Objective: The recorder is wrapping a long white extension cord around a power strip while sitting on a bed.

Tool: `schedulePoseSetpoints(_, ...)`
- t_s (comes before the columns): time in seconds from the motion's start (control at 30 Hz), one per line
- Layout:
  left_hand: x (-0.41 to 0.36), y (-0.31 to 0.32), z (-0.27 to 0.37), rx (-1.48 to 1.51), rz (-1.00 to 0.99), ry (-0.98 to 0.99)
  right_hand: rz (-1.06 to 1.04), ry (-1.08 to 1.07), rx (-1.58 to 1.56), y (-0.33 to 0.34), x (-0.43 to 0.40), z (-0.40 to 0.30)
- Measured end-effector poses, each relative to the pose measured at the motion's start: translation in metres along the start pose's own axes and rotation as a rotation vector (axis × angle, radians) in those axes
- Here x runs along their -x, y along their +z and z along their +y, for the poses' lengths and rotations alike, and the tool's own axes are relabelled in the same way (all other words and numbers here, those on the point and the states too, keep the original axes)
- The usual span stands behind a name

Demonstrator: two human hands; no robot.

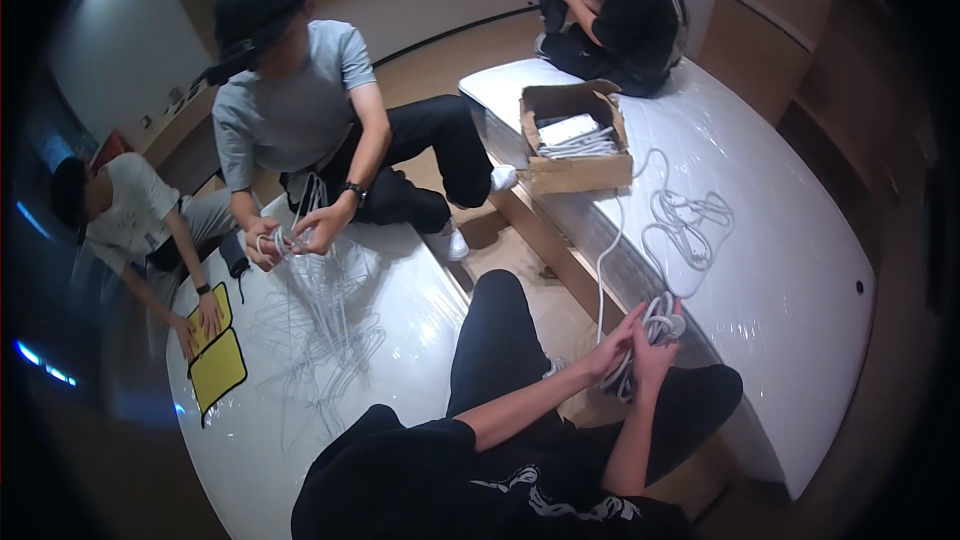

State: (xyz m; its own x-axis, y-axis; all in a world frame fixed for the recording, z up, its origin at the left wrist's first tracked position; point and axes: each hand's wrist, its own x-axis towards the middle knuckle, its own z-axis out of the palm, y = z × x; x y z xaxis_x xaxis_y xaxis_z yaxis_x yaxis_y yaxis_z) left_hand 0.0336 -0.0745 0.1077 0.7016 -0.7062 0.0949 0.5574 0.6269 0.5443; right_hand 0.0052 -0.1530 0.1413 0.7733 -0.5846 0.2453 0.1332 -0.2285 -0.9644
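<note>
A coiled white power cord with a round plug end is held between both hands, above the gap between two plastic-wrapped mattresses. My left hand grips the coil's left side, and my right hand closes around it beside the plug. More loops hang below the fingers, partly hidden by them. On the right mattress lies a loose, tangled white cord. An open cardboard box at that mattress's edge contains a white power strip and bundled white cords. One cord hangs down near the box towards the gap.
A person in grey handles clear hangers on the left mattress. Beside them, another person presses on yellow cloths. A third person sits at the far end of the right mattress.
</note>
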Motion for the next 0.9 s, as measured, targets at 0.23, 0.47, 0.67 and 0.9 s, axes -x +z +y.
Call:
schedulePoseSetpoints(0.23, 0.028, -0.014, 0.026, -0.221, 0.229, 0.034, 0.028, 0.155, -0.157, 0.001, 0.002, 0.044)
schedulePoseSetpoints(0.47, 0.016, -0.073, -0.014, -0.699, 0.542, -0.404, -0.14, 0.061, -0.144, -0.03, 0.031, 0.044)
schedulePoseSetpoints(0.67, 0.012, -0.11, -0.04, 0.215, 0.341, -0.635, -0.357, 0.215, -0.493, -0.003, 0.055, 0.004)
schedulePoseSetpoints(0.9, 0.025, -0.068, -0.01, -0.339, 0.176, -0.6, 0.008, 0.565, -0.721, 0.0, 0.032, 0.049)
